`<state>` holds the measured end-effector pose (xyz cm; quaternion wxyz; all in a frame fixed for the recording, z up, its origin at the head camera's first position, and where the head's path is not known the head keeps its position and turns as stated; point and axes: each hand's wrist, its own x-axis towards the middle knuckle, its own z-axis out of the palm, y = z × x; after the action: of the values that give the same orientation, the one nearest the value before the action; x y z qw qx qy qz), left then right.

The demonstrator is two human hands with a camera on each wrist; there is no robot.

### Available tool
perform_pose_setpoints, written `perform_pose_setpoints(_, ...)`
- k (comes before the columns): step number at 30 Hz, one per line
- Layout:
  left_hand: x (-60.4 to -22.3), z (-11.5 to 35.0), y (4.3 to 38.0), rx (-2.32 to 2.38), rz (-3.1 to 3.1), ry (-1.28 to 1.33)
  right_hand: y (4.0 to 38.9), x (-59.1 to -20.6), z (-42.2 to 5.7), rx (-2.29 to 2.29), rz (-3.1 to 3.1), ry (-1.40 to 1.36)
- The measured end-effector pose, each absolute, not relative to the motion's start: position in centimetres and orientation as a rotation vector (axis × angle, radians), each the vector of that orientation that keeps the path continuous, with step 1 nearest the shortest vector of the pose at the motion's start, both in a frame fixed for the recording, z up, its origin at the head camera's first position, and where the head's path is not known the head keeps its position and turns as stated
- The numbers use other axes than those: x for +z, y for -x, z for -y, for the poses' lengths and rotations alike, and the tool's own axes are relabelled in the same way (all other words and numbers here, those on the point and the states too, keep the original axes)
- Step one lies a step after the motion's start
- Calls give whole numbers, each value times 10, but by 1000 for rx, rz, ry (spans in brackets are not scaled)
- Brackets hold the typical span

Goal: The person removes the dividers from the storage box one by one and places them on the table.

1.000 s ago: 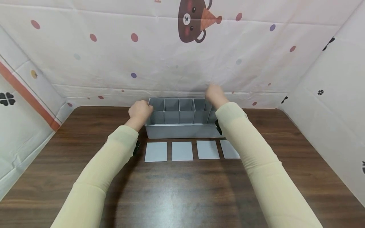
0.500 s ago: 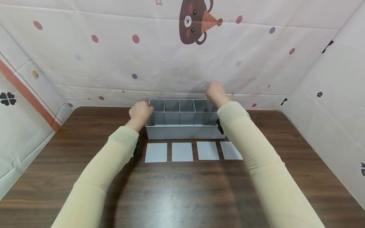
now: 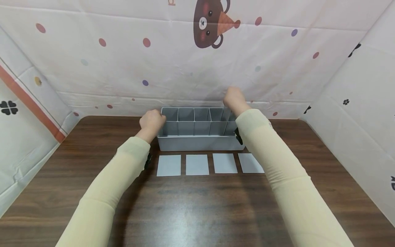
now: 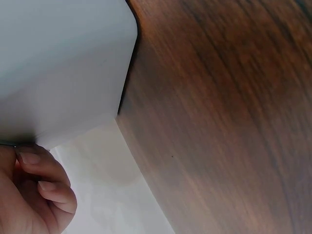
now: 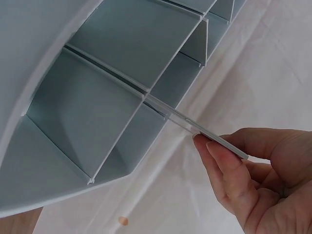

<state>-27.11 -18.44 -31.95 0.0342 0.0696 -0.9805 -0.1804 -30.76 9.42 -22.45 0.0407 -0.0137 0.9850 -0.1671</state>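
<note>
There is one desk (image 3: 185, 212) and one grey box (image 3: 200, 144); its compartments (image 3: 186, 128) cannot all be counted, the right end being hidden. Four white plates (image 3: 168, 165) lie on the desk, and one thin plate (image 5: 222, 141) is held. One left hand (image 3: 152, 120), one right hand (image 3: 234, 100), two sleeves (image 3: 111, 178) and one bear print (image 3: 206, 25) show.

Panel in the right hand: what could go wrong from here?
1. Jam: the panel's inner end reaches the dividers, so it might catch there if tilted.
2. Slip: the right hand only pinches its outer end, so a snag could pull it free.
3. Shift: the left hand holds the grey box at its left end; force at the other end could swing it onto the white squares close in front.
</note>
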Motion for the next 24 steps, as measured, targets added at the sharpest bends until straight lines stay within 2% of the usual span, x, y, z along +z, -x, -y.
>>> perform_pose_setpoints(15,-320,184,271,-541,3022,-223,305,-219,-94,-511,-3018,45)
perform_pose_setpoints(24,-320,184,272,-547,3015,-226,301,-204,-89,-501,-3074,169)
